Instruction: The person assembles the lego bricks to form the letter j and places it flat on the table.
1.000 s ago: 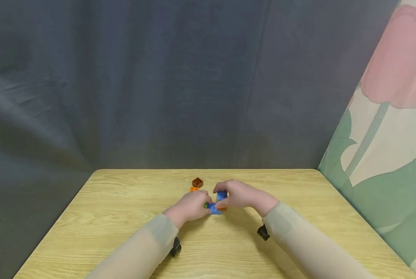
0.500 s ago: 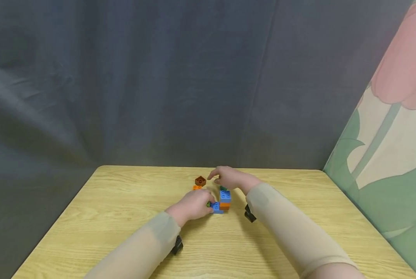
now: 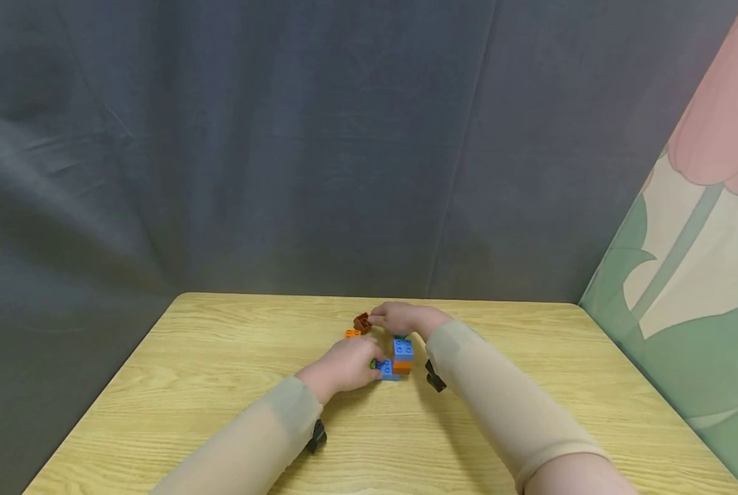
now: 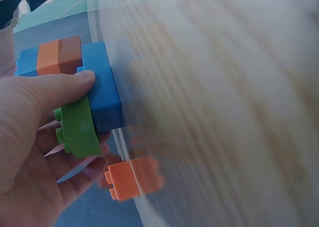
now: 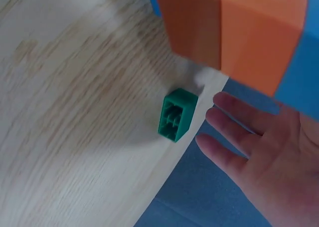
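The left hand [image 4: 35, 117] pinches a blue brick [image 4: 105, 105]; stacked bricks [image 5: 261, 37] partly hide the right hand [image 5: 274, 152], grip unclear.

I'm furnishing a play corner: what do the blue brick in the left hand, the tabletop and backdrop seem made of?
Blue brick: likely moulded plastic, smooth and satiny, judging by crisp edges.
Tabletop: wood or wood-look laminate, smoothly coated; it shows grain and reflects an orange brick.
Backdrop: probably cloth, possibly vinyl, with soft folds and faint sheen.

Smooth plastic bricks [image 4: 103, 95], glossy wood-grain table [image 3: 369, 440]
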A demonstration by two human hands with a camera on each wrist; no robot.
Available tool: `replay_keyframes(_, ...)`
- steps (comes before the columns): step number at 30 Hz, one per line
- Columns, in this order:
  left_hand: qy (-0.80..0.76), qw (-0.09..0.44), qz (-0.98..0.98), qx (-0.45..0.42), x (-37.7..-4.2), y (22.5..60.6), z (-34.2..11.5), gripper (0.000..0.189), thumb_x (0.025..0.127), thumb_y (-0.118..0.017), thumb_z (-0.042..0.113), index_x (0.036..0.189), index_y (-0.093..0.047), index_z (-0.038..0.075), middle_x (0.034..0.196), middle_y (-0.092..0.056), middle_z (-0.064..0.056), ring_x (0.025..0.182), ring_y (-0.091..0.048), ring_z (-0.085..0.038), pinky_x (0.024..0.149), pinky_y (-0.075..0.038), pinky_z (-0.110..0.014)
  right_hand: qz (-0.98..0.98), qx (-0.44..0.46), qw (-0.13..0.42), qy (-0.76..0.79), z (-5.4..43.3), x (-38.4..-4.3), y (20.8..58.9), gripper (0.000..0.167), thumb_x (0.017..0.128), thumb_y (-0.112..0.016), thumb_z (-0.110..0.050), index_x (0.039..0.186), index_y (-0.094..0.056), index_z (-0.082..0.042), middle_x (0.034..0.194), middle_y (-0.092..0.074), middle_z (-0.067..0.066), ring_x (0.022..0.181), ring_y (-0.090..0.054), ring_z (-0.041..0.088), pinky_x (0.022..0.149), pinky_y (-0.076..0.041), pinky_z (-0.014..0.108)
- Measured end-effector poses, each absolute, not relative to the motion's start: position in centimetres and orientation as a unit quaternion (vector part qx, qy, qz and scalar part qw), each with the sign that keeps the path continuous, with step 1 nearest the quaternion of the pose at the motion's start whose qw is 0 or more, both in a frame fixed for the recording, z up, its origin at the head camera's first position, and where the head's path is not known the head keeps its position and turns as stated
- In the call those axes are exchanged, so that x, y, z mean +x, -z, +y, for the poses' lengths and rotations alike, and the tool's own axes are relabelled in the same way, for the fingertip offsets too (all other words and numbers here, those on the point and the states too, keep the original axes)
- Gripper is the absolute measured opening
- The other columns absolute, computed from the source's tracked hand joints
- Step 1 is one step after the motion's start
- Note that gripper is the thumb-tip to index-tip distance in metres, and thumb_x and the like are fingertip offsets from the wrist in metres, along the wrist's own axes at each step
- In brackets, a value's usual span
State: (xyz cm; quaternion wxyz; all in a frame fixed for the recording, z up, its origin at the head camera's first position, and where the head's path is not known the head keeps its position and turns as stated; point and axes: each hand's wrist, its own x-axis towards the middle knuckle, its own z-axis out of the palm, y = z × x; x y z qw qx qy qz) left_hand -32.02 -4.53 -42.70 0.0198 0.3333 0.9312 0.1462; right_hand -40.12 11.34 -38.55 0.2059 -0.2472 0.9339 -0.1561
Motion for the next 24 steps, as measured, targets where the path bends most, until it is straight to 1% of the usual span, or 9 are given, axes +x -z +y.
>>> replay_keyframes(2, -0.145, 0.015, 0.931, 0.334, -32.1, 42.8, -4.5, 0.025, 0.090, -0.075, 0.025, 0.112, -0.076, 0.013, 0.108, -0.066, 0.004, 0.101, -0.062, -0.013, 0.089, -0.049, -0.032, 0.940, -0.236, 0.194, 0.152, 11.6, -40.2, 38.5, 0.037, 0.108, -0.042, -0.028, 0.124, -0.064, -0.004, 0.113, -0.063, 0.007, 0.101, -0.059, 0.022, 0.088, -0.046, 0.038)
replay_keyframes(4, -0.144, 0.012, 0.932, 0.334, -32.2, 42.8, -4.6, 0.023, 0.090, -0.075, 0.025, 0.110, -0.076, 0.013, 0.103, -0.064, 0.005, 0.093, -0.061, -0.011, 0.085, -0.049, -0.030, 0.946, -0.229, 0.175, 0.149, 11.9, -40.4, 38.5, 0.032, 0.106, -0.047, -0.025, 0.106, -0.069, -0.001, 0.087, -0.060, 0.003, 0.077, -0.055, 0.017, 0.071, -0.045, 0.032)
replay_keyframes(7, -0.143, 0.013, 0.933, 0.331, -32.2, 42.8, -4.6, 0.023, 0.090, -0.075, 0.025, 0.109, -0.076, 0.013, 0.100, -0.062, 0.005, 0.087, -0.058, -0.009, 0.082, -0.049, -0.029, 0.951, -0.230, 0.143, 0.146, 12.3, -40.7, 38.7, 0.026, 0.101, -0.058, -0.021, 0.085, -0.066, -0.002, 0.069, -0.050, 0.002, 0.062, -0.045, 0.015, 0.059, -0.037, 0.029)
replay_keyframes(11, -0.144, 0.018, 0.933, 0.330, -32.2, 42.7, -4.6, 0.023, 0.090, -0.075, 0.025, 0.109, -0.076, 0.012, 0.100, -0.062, 0.005, 0.084, -0.056, -0.008, 0.082, -0.049, -0.029, 0.952, -0.241, 0.100, 0.163, 12.6, -40.7, 39.0, 0.009, 0.093, -0.070, -0.016, 0.095, -0.067, -0.007, 0.090, -0.062, 0.007, 0.079, -0.056, 0.021, 0.069, -0.047, 0.033)
replay_keyframes(13, -0.144, 0.018, 0.932, 0.332, -32.2, 42.7, -4.5, 0.023, 0.090, -0.075, 0.025, 0.109, -0.076, 0.012, 0.098, -0.062, 0.006, 0.082, -0.055, -0.007, 0.081, -0.049, -0.029, 0.948, -0.245, 0.098, 0.180, 12.5, -40.6, 39.0, 0.022, 0.092, -0.070, -0.010, 0.114, -0.068, -0.008, 0.113, -0.062, 0.013, 0.101, -0.058, 0.028, 0.084, -0.050, 0.040)
replay_keyframes(15, -0.146, 0.016, 0.931, 0.333, -32.1, 42.7, -4.5, 0.023, 0.090, -0.075, 0.024, 0.109, -0.076, 0.012, 0.097, -0.061, 0.006, 0.081, -0.055, -0.007, 0.080, -0.049, -0.029, 0.941, -0.255, 0.110, 0.191, 12.5, -40.5, 39.1, 0.037, 0.093, -0.068, -0.006, 0.129, -0.064, -0.010, 0.131, -0.056, 0.016, 0.121, -0.051, 0.032, 0.096, -0.045, 0.045)
replay_keyframes(17, -0.146, 0.015, 0.931, 0.335, -32.1, 42.7, -4.4, 0.022, 0.090, -0.075, 0.024, 0.109, -0.076, 0.012, 0.097, -0.061, 0.006, 0.081, -0.055, -0.007, 0.080, -0.049, -0.030, 0.935, -0.260, 0.131, 0.200, 12.5, -40.4, 39.3, 0.042, 0.094, -0.065, -0.004, 0.135, -0.062, -0.011, 0.139, -0.052, 0.014, 0.128, -0.046, 0.032, 0.100, -0.042, 0.046)
replay_keyframes(20, -0.145, 0.013, 0.930, 0.336, -32.1, 42.7, -4.5, 0.022, 0.090, -0.075, 0.024, 0.108, -0.076, 0.013, 0.099, -0.062, 0.005, 0.085, -0.057, -0.008, 0.082, -0.049, -0.030, 0.931, -0.268, 0.148, 0.201, 12.4, -40.3, 39.5, 0.038, 0.094, -0.065, -0.003, 0.131, -0.065, -0.013, 0.137, -0.055, 0.008, 0.126, -0.048, 0.029, 0.099, -0.042, 0.043)
replay_keyframes(24, -0.147, 0.013, 0.930, 0.338, -32.1, 42.7, -4.6, 0.022, 0.090, -0.075, 0.024, 0.109, -0.076, 0.012, 0.102, -0.064, 0.004, 0.089, -0.058, -0.009, 0.083, -0.049, -0.030, 0.930, -0.270, 0.145, 0.203, 12.3, -40.5, 39.7, 0.018, 0.090, -0.071, -0.003, 0.106, -0.072, -0.010, 0.112, -0.065, 0.004, 0.099, -0.056, 0.024, 0.084, -0.046, 0.038)
